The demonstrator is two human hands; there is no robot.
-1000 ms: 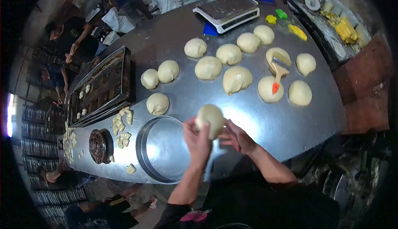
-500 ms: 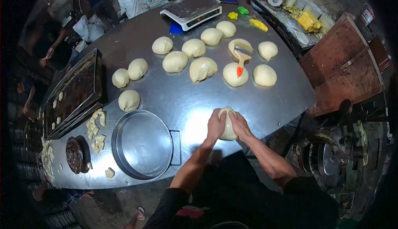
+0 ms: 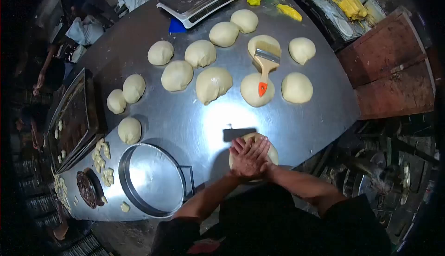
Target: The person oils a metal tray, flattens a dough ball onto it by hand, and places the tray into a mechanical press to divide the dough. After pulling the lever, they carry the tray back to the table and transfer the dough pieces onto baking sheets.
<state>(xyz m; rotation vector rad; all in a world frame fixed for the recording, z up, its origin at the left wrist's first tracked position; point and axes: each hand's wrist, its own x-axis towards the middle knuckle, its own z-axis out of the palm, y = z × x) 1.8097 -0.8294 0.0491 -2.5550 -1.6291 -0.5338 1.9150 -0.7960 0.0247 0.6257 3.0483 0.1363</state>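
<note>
On the metal table's near edge, a dough ball (image 3: 273, 154) lies flattened under both of my hands. My left hand (image 3: 245, 161) and my right hand (image 3: 259, 153) overlap on top of it, palms down with fingers stretched out. Several smooth dough balls stand beyond them, among them a glossy one (image 3: 213, 85). A wide brush (image 3: 265, 66) with a wooden handle and orange tip rests across two dough pieces. The round metal pan (image 3: 155, 182) sits to the left of my hands.
A digital scale (image 3: 197, 1) is at the back. Trays (image 3: 74, 117), small dough pieces (image 3: 99, 156) and a dark round mass (image 3: 88, 188) are at left. Co-workers (image 3: 46, 68) are beyond the table at left. Wooden boards (image 3: 389, 66) stand at right.
My hands have gone from holding the dough ball at its two sides to lying crossed over its top. The dough is flatter and wider. The camera view has moved closer to the table.
</note>
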